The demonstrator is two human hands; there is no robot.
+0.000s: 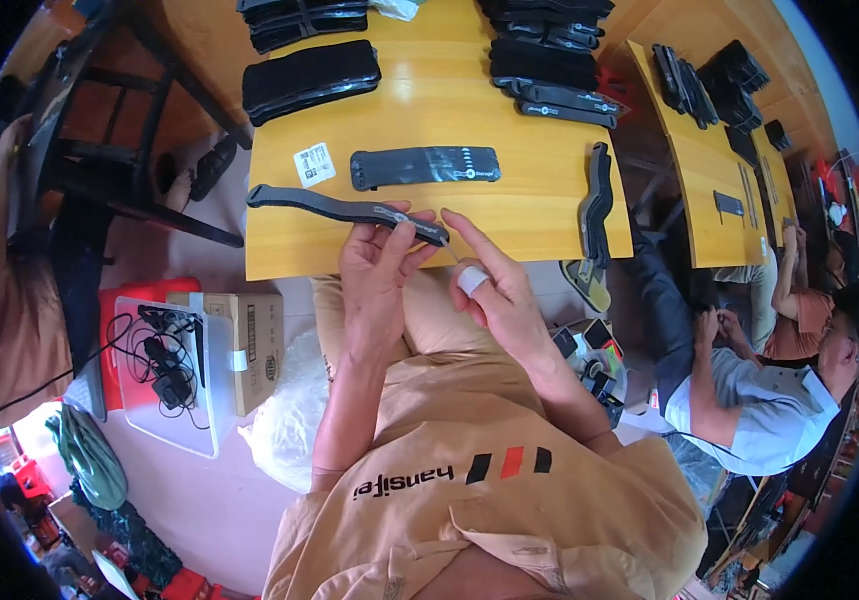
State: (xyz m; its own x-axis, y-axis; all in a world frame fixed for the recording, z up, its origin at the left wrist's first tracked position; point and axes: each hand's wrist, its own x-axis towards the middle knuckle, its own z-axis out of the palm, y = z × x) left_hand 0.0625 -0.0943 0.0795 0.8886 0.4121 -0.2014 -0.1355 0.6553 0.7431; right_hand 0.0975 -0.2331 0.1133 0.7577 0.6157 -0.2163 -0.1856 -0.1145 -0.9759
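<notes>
Across my left hand lies a long black strap with pale print near its end, pinched between thumb and fingers above the table's near edge. The strap's other end, which is looped, reaches to the left. My right hand, with white tape round one finger, is closed on a thin rod-like tool whose tip meets the printed end of the strap. Its index finger points up beside that end. Just beyond, a flat black wrapped strap lies on the table, with a white label sheet to its left.
Black strap stacks stand at the far left of the yellow table, more stacks at the far right. Folded straps lie along the right edge. On the floor left, a clear bin holds cables. Co-workers sit at right.
</notes>
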